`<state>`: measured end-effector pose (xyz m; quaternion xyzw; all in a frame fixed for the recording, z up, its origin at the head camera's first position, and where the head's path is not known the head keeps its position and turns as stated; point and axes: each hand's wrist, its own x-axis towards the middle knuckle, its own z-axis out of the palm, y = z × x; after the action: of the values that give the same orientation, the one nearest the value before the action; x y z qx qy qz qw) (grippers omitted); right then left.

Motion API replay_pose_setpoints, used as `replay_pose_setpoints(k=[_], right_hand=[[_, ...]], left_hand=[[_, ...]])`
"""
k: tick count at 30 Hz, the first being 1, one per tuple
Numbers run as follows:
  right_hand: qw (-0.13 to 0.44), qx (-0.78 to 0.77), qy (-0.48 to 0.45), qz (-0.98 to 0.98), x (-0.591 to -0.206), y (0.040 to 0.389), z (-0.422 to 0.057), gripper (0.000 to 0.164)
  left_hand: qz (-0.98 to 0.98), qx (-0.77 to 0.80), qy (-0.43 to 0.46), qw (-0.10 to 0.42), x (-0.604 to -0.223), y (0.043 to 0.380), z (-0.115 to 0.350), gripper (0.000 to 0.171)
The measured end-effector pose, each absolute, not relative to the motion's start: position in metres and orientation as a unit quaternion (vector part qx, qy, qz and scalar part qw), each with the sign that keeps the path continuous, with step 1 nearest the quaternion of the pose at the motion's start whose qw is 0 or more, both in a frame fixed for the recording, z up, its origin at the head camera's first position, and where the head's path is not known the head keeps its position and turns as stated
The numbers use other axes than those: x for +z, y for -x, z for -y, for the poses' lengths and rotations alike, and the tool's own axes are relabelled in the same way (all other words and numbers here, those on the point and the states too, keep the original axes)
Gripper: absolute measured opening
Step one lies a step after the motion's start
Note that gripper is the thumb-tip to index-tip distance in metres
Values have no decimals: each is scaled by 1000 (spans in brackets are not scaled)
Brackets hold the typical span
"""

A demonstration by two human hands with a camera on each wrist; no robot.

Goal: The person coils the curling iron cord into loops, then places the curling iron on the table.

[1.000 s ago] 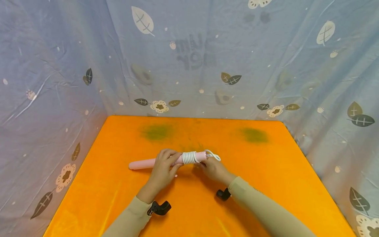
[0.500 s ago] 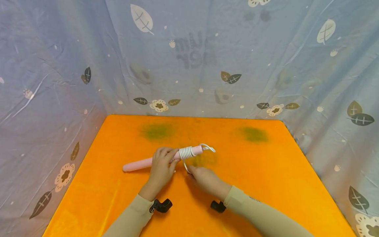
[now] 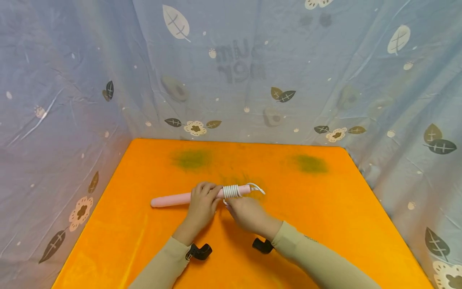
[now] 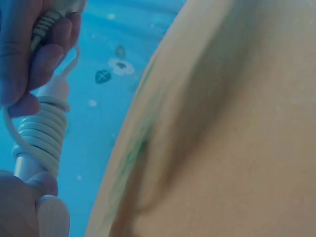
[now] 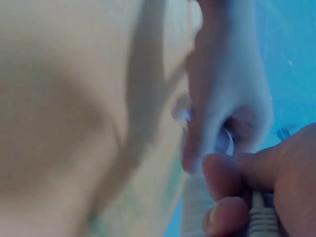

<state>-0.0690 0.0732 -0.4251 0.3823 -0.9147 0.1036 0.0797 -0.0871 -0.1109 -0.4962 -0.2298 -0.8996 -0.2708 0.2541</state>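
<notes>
A slim pink curling iron (image 3: 170,200) is held above the table, nearly level, its rounded end to the left. My left hand (image 3: 203,204) grips it around the middle. White cord (image 3: 231,191) is wound in several close turns around its right part, and a small loop of cord sticks out at the right end. Just below the turns, my right hand (image 3: 249,212) pinches the cord's free end; a ribbed cord sleeve (image 5: 263,222) shows between its fingers in the right wrist view. The plug itself is mostly hidden by the fingers.
An orange-covered table (image 3: 306,208) with dark greenish smudges lies under the hands. Blue-grey patterned curtains (image 3: 238,80) surround its back and sides. A black wrist-camera mount (image 3: 200,252) juts inward from the left wrist, and another (image 3: 262,245) from the right.
My right hand went from beside the iron's right end to below the coil, drawing the cord down, then rose close to the turns. The iron tilted up at its right end and levelled again.
</notes>
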Motion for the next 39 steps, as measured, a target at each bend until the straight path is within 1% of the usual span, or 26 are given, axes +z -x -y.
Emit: replay_pose_setpoints(k=[4,9,14,17,20,24,28,32,34,36,39], right_hand=[[88,82,-372,920,-416,75,-82,9],[113,77,-377,916,-410,80,-93,10],[123,66,-376,916,-406,82,-96,14],[122,51,-378,916,-403,82,-95,18],[109,33,-387,915,-398,82,-94,21],[95,8,-424,900,-389,82,-93,21],[117,-40,-465,877,-378,88,-91,25],[130,-62,-488,861,-369,93,-91,31],[119,-49,-497,858,-366,95,-93,31],[94,-30,-505,857,-363,97,-94,30],[26,35,-504,863,-360,101,-98,25]], left_hand=[[905,-264,233,237,-494,88,116,36],[902,-275,236,236,-488,92,123,37],[908,-273,228,222,-487,93,127,34],[916,-261,230,201,-487,94,128,30],[922,-242,242,180,-489,94,128,28],[930,-225,257,136,-492,91,126,30],[934,-209,272,97,-492,85,122,34],[926,-200,308,87,-489,77,119,31],[918,-195,335,85,-487,72,118,30],[907,-196,363,81,-487,67,119,30],[890,-207,396,90,-487,60,120,30]])
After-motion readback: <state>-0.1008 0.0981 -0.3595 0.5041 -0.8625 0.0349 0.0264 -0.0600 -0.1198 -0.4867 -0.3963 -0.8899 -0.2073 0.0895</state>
